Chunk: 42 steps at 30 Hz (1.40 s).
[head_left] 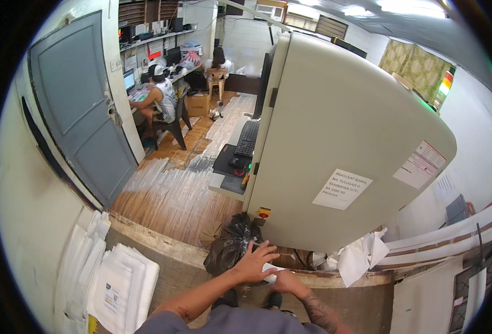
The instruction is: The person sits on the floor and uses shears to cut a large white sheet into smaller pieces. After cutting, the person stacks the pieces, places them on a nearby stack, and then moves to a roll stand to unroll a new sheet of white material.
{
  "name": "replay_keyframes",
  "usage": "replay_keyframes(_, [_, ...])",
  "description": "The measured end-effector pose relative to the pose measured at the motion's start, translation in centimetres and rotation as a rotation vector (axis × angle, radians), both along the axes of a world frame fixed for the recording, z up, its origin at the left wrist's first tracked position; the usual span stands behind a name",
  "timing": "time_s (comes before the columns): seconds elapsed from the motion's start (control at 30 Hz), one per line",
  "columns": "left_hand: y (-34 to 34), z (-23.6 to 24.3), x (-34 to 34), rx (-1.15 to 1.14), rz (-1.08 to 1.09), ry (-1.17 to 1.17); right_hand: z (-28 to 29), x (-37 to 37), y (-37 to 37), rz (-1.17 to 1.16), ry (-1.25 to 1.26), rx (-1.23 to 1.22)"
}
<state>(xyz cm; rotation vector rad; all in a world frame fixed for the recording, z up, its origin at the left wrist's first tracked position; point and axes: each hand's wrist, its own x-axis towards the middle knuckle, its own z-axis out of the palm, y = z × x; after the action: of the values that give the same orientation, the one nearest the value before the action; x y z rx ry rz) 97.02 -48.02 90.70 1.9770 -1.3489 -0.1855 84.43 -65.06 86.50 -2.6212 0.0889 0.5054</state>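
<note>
My left hand (251,261) reaches forward with its fingers spread, over a small white object (269,273) and beside a tied black plastic bag (223,250). Its thumb side is close to the white object; I cannot tell if it touches. My right hand (284,283) is closed on that white object, which looks like paper but is partly hidden by my fingers. The bag leans at the lower corner of a large beige machine cabinet (335,128), near a red and yellow rotary switch (264,212).
Crumpled white paper (357,256) lies right of me, stacked white sheets (120,289) left. A raised step edge (162,234) crosses before me. A keyboard (248,137) sits beside the cabinet. Behind are a grey door (73,106) and two seated people (165,100) [at desks].
</note>
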Motion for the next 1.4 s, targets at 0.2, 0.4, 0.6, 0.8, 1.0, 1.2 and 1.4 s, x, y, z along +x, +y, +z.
replay_keyframes(0.2, [-0.2,0.5,-4.9,0.449,-0.275,-0.351,0.6,-1.7,-1.8,-0.031,0.333,0.348])
replay_keyframes(0.4, [-1.8,-5.8,-7.7,0.702,-0.213,-0.048,-4.5,-6.9,0.7,-0.249,0.000,-0.098])
replay_keyframes(0.6, [-5.8,-8.6,-10.6,0.742,-0.451,-0.032,-5.9,-12.2,1.2,-0.501,0.151,0.149])
replay_keyframes(0.8, [-12.5,-9.2,-15.7,0.799,-0.630,-0.301,-4.8,-17.6,-2.9,-0.682,0.396,0.487])
replay_keyframes(1.0, [-20.8,-12.5,-22.3,0.936,-0.744,-0.278,-7.1,-27.0,-8.6,-0.829,0.252,0.360])
replay_keyframes(1.2, [-28.7,-11.8,-30.9,0.851,-0.978,-0.339,-6.5,-37.9,-14.3,-0.819,0.183,0.460])
replay_keyframes(1.4, [-34.6,-8.0,-39.9,1.060,-1.159,-0.221,-5.9,-46.9,-16.8,-1.084,0.125,0.031])
